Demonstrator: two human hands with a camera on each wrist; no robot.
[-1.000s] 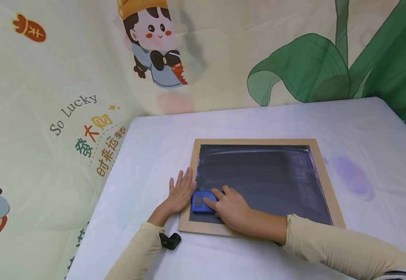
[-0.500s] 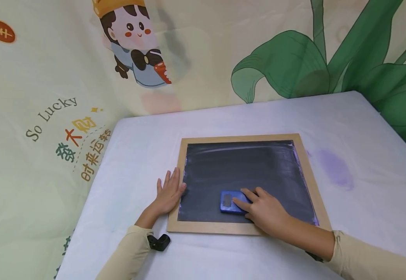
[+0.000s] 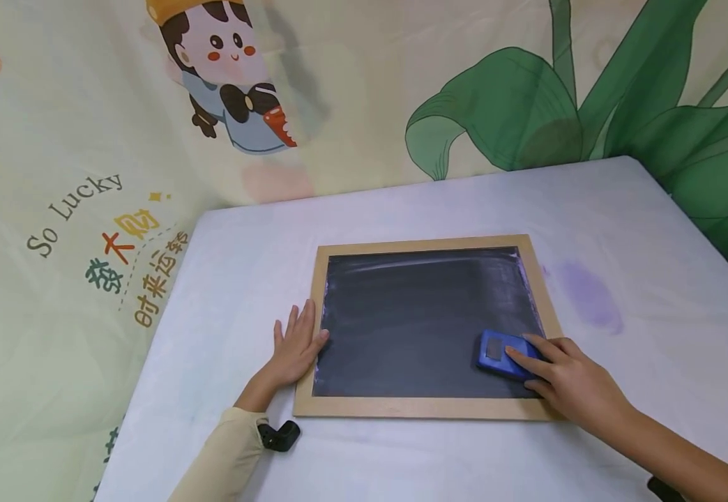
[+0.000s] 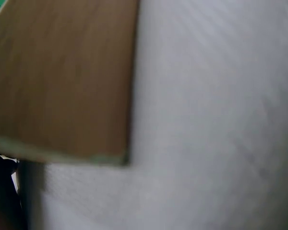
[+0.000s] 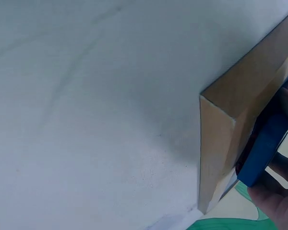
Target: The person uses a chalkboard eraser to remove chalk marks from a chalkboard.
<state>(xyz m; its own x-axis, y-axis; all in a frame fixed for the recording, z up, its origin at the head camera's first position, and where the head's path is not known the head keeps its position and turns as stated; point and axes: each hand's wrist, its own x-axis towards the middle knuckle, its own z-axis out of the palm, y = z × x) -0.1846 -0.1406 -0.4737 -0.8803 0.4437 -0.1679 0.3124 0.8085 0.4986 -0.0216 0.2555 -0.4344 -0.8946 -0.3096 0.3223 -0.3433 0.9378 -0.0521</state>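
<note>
A small blackboard [image 3: 402,314] with a wooden frame [image 3: 427,407] lies flat on the white-covered table. My left hand [image 3: 291,352] rests on the frame's left side, fingers extended and spread. Near the board's lower right corner, my right hand [image 3: 584,383] holds a blue chalkboard eraser [image 3: 493,350] with a grey patch on top, against the black surface. Thumb and fingers grip its sides in the right wrist view, where the eraser [image 5: 266,148] sits just inside the frame corner. Only a brown frame corner [image 4: 67,86] and cloth show in the left wrist view, blurred.
A purple smudge [image 3: 590,296] marks the tablecloth right of the board. Pale chalk haze and purple traces stay along the board's edges. Behind the table hangs a printed backdrop [image 3: 351,97] with a cartoon figure and green leaves.
My right hand has slid the eraser from the board's lower left across to its lower right. My left hand stays on the frame's left side. The head view has shifted somewhat.
</note>
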